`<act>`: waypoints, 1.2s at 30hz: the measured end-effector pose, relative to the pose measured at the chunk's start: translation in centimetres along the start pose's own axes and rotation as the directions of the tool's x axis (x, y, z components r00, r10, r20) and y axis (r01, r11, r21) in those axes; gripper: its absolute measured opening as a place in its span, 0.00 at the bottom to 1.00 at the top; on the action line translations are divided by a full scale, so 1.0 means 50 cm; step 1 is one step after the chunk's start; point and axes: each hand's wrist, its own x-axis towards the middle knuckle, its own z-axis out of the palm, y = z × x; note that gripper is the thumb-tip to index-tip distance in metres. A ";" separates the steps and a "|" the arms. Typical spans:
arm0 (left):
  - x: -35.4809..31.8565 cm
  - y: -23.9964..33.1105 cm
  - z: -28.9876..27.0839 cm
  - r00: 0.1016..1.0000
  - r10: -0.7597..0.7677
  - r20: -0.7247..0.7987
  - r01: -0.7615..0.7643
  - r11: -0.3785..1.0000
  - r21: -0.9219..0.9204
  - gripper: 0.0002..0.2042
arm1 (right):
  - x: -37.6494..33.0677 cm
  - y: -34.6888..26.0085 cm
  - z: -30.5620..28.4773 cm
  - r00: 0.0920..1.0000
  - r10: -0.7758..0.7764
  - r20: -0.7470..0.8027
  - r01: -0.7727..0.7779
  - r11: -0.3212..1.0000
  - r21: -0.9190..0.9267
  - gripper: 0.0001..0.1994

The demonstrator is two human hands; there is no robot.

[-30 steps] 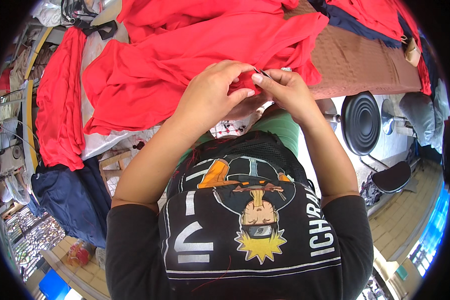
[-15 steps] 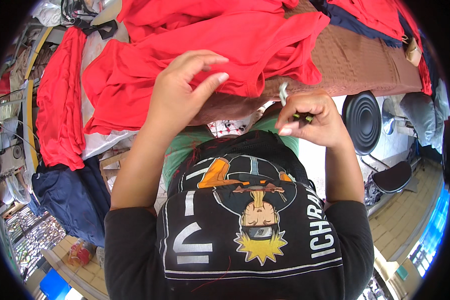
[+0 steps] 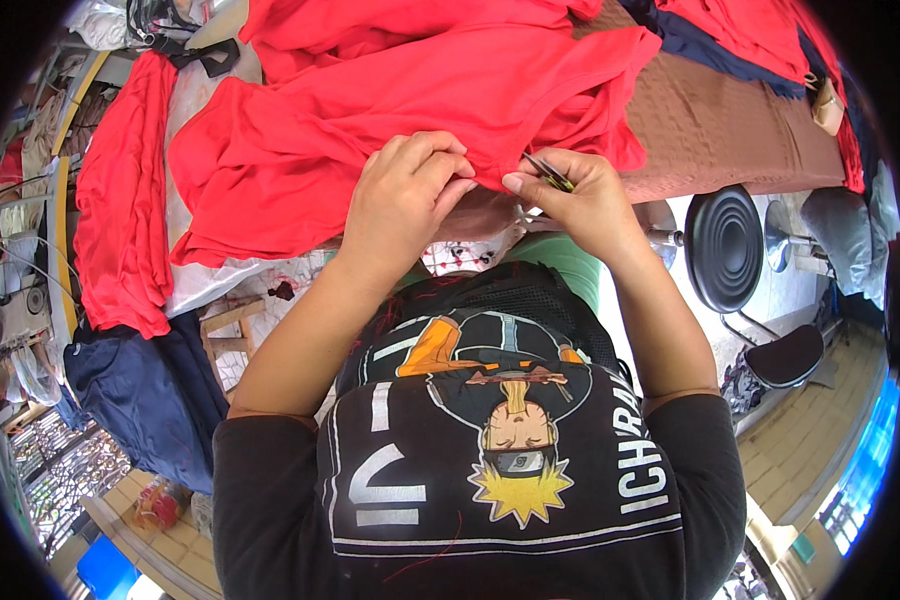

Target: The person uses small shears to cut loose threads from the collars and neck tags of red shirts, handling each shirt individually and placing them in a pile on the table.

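A large red garment point(image 3: 410, 110) lies spread over the table in front of me. My left hand point(image 3: 405, 195) pinches its near hem, fingers curled on the cloth. My right hand point(image 3: 570, 195) sits just to the right of it, closed on small thread snips point(image 3: 550, 172) whose tip points at the hem beside my left fingers. Both forearms come up from the lower edge over my black printed shirt.
A brown table top point(image 3: 710, 120) shows at the right under more red and dark blue cloth. Another red piece point(image 3: 120, 200) hangs at the left above a navy garment point(image 3: 140, 390). A black round stool point(image 3: 725, 250) stands at the right on tiled floor.
My hands had drawn apart, the left lifted off the cloth and the right pulled back with the snips. Both are back together at the red hem.
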 end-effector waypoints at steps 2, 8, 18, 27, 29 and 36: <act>0.004 -0.001 -0.007 0.996 -0.079 0.046 0.084 0.988 -0.126 0.07 | -0.003 -0.003 -0.002 1.000 -0.009 -0.011 0.009 0.999 -0.039 0.09; 0.023 0.001 -0.033 0.886 -0.324 0.331 0.463 0.631 -0.623 0.07 | -0.008 -0.007 -0.014 0.992 -0.108 -0.065 0.098 0.984 -0.146 0.11; 0.027 0.009 -0.027 0.871 -0.349 0.347 0.481 0.456 -0.749 0.08 | -0.014 -0.044 -0.003 0.825 -0.565 -0.024 0.379 0.583 -0.719 0.12; 0.052 -0.014 -0.141 0.802 0.244 0.546 0.329 0.581 -0.744 0.11 | -0.015 -0.042 -0.029 0.888 -0.443 -0.124 0.295 0.755 -0.587 0.13; 0.057 -0.015 -0.122 0.908 0.061 0.416 0.263 0.689 -0.676 0.08 | -0.008 -0.009 -0.036 0.969 -0.200 -0.142 0.126 0.902 -0.412 0.16; 0.047 -0.003 -0.015 0.940 -0.239 0.245 0.333 0.806 -0.489 0.09 | 0.017 0.033 0.013 0.994 -0.102 -0.049 0.110 0.972 0.206 0.10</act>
